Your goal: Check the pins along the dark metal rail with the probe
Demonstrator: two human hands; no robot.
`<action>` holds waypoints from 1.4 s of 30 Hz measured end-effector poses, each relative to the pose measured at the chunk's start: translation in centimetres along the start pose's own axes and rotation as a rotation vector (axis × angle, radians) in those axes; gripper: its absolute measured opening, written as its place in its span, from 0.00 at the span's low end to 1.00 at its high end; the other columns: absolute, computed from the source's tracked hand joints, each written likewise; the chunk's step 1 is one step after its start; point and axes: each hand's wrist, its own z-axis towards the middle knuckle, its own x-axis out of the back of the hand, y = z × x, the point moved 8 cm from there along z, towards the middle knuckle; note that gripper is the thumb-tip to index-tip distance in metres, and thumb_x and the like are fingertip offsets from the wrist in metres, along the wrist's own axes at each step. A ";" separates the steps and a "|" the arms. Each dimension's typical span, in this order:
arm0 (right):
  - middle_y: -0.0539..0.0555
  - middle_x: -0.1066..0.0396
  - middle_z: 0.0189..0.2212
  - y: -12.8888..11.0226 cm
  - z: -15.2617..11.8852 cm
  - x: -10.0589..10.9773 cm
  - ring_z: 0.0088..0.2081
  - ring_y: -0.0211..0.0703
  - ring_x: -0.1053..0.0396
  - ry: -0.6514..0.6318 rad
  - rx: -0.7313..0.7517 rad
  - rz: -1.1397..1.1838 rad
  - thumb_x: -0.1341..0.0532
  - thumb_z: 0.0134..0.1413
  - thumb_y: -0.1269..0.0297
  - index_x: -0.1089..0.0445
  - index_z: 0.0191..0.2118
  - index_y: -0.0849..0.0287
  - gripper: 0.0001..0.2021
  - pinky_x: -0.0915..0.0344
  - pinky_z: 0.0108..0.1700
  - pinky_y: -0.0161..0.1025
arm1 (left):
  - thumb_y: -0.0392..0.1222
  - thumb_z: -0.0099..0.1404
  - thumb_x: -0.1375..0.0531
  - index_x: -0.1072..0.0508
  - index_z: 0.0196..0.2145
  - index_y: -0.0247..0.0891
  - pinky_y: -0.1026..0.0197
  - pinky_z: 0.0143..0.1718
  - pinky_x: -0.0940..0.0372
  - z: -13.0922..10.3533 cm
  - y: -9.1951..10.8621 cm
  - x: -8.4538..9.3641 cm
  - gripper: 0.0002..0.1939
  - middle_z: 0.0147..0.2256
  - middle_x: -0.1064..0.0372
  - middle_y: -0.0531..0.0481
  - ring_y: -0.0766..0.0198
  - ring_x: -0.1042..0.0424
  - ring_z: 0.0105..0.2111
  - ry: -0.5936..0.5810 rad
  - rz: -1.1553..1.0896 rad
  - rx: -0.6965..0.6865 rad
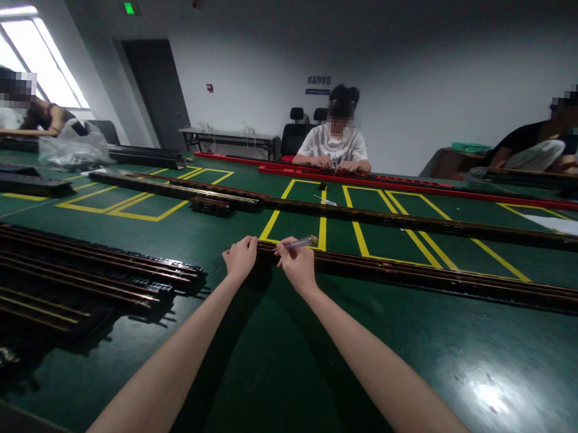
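A long dark rail (413,272) with thin copper-coloured lines runs across the green table from the middle to the right edge. At its left end, my left hand (241,257) is closed on the rail, fingers curled over it. Just to the right, my right hand (298,264) pinches a clear, pen-like tool (301,243) with a tan cap end, held slanted over the rail. The tool's lower tip is hidden by my fingers.
Stacked dark rails (71,262) lie at the left. Another long rail (367,215) crosses beyond my hands, with red rails (393,182) farther off. A person (335,144) sits opposite; others are at both sides. A plastic bag (75,146) lies back left. Yellow tape marks the green table (456,357).
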 end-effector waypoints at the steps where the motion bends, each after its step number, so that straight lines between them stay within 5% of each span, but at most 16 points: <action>1: 0.51 0.29 0.22 0.0 0.0 0.0 0.19 0.38 0.32 0.001 0.001 0.006 0.44 0.55 0.61 0.34 0.27 0.59 0.10 0.35 0.21 0.35 | 0.46 0.65 0.57 0.27 0.36 0.43 0.50 0.50 0.46 0.0 0.0 0.0 0.19 0.39 0.25 0.47 0.54 0.31 0.44 -0.001 0.001 0.001; 19: 0.54 0.27 0.25 0.1 -0.4 1.6 0.21 0.40 0.30 -0.068 0.012 0.020 0.43 0.55 0.55 0.31 0.29 0.60 0.13 0.32 0.22 0.37 | 0.42 0.66 0.59 0.29 0.39 0.42 0.49 0.48 0.43 -0.4 0.8 0.5 0.19 0.44 0.28 0.46 0.54 0.32 0.46 0.087 -0.092 -0.107; 26: 0.54 0.27 0.26 0.3 -0.9 2.6 0.21 0.38 0.30 -0.043 -0.009 0.020 0.42 0.55 0.57 0.30 0.30 0.61 0.12 0.32 0.22 0.36 | 0.40 0.66 0.56 0.29 0.41 0.39 0.51 0.47 0.42 -1.5 2.6 0.9 0.17 0.44 0.28 0.45 0.55 0.34 0.46 0.209 0.013 -0.321; 42: 0.53 0.28 0.25 0.5 -1.2 3.1 0.21 0.38 0.30 -0.004 -0.046 0.007 0.44 0.54 0.52 0.31 0.30 0.60 0.16 0.31 0.22 0.35 | 0.40 0.68 0.58 0.31 0.48 0.37 0.49 0.59 0.54 -3.0 4.9 -0.7 0.20 0.48 0.29 0.43 0.59 0.35 0.52 0.151 0.200 -0.624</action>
